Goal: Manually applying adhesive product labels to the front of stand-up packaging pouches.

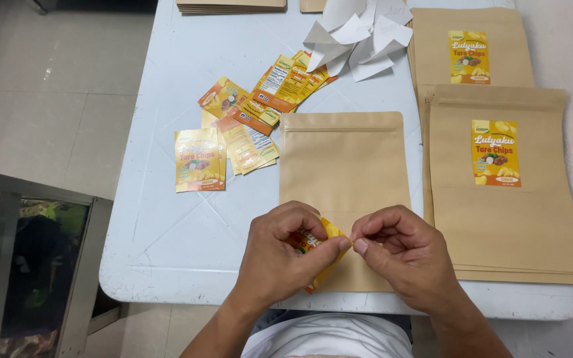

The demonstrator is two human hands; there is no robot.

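Yellow and orange, the sticker label (318,246) sits pinched between our two hands at the near edge of the table, just above the lower part of a blank kraft pouch (343,174). Our left hand (285,248) has thumb and forefinger pressed together on the label's body, the other fingers curled in; our right hand (402,248) has thumb and forefinger closed tight on the label's upper corner — whether they grip the sticker or its backing we cannot tell.

The blank pouch lies flat under our hands, its zip end pointing far. To its right we see a stack of kraft pouches (505,199) already carrying a label on the front, and beyond it, farther off, a second labelled stack (472,50). To the left of the blank pouch a loose scatter of unused labels (247,126) fans across the pale blue table (167,232) — some face up, some showing the printed back. At the far side, between the scatter and the second stack, lies a heap of white backing papers (359,36). More brown pouches (230,6) rest at the far edge.
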